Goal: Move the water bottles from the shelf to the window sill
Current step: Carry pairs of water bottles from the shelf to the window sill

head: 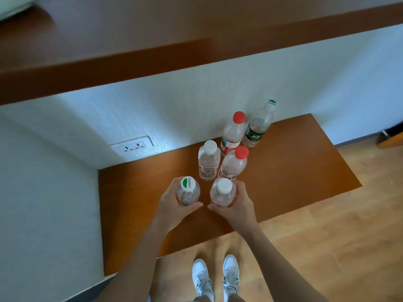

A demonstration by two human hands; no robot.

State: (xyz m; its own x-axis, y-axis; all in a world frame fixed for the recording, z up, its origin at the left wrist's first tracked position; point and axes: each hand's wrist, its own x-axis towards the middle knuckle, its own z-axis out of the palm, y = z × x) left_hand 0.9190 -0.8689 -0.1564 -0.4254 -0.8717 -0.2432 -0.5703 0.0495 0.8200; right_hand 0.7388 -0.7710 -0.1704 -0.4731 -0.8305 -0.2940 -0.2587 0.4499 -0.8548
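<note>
Brown wood of the low shelf (294,166) is where the water bottles are standing, and I am working on the two nearest ones. My left hand (172,203) is curling round the green-and-white-capped bottle (188,191), and my right hand (237,205) is wrapping the white-capped bottle (223,192) just beside it. Whether either is off the shelf yet I cannot tell. The remaining bottles (209,162) are crowding close behind, the nearest red-capped bottle (234,164) almost touching my right fingers. I am judging a straight upward lift best, squeezing the thin plastic gently and clearing that cluster before swinging up to the wooden ledge (196,55) above, likely the window sill.
</note>
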